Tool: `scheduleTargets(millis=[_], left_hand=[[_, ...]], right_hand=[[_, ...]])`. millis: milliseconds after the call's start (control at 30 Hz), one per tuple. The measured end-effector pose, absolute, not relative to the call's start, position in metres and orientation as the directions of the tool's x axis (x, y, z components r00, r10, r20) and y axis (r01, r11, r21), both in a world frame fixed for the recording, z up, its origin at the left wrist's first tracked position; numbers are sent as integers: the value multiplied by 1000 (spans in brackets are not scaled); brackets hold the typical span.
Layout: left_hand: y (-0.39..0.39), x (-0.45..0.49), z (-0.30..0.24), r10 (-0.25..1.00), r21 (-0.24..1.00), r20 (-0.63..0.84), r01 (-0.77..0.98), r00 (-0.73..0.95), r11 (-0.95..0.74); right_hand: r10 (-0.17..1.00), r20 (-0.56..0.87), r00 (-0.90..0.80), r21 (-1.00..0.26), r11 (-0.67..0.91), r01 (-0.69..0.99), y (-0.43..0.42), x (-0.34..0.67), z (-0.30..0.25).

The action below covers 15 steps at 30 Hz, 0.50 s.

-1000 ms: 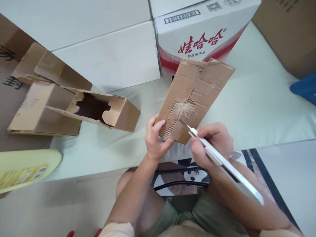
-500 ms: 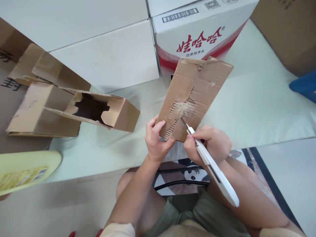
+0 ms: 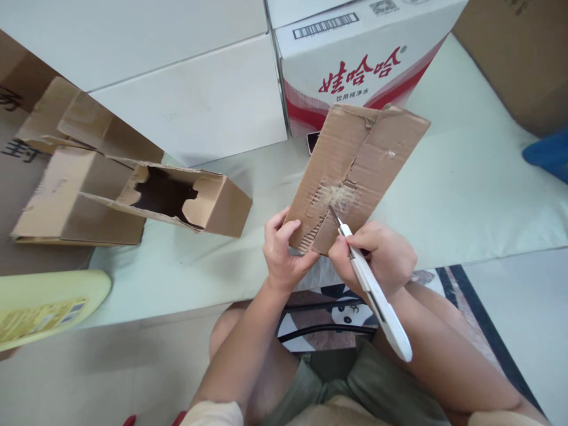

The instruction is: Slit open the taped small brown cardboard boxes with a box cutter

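Note:
My left hand (image 3: 286, 251) grips the lower left edge of a flat brown cardboard box (image 3: 381, 154), tilted up in front of me. Its face has a torn, frayed patch (image 3: 338, 197) of whitish fibres and a ragged slit along the seam. In my right hand (image 3: 377, 257) is a white utility knife (image 3: 375, 290) with its blade out. The blade tip meets the lower edge of the frayed patch. My right fingers are wrapped round the handle near the blade end, and the handle's rear points down toward my lap.
Opened brown cartons (image 3: 226, 207) stand to the left on the pale green surface (image 3: 452, 195). White boxes (image 3: 190, 106) and a red-and-white carton (image 3: 355, 71) line the back. A dark phone-like object (image 3: 312, 142) lies behind the cardboard. A yellow bottle (image 3: 48, 307) is at left, something blue (image 3: 548, 155) at right.
The cardboard box has shifted slightly right, uncovering more of the dark object behind it. The knife has turned a little, its rear end moving left and its tip slightly up along the box.

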<state>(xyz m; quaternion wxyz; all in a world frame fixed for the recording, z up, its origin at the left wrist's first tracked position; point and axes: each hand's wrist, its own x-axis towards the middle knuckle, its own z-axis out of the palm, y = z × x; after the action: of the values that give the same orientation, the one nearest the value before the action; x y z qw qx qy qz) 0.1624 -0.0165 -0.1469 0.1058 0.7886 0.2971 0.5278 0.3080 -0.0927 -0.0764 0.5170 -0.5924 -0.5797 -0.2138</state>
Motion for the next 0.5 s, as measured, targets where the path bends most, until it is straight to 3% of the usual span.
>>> scheduleTargets(millis=[500], left_hand=[[-18,161,-148,597,509,762,336,253,-792]], right_hand=[[484,854,188,-350,269,897,-93,301,-81]])
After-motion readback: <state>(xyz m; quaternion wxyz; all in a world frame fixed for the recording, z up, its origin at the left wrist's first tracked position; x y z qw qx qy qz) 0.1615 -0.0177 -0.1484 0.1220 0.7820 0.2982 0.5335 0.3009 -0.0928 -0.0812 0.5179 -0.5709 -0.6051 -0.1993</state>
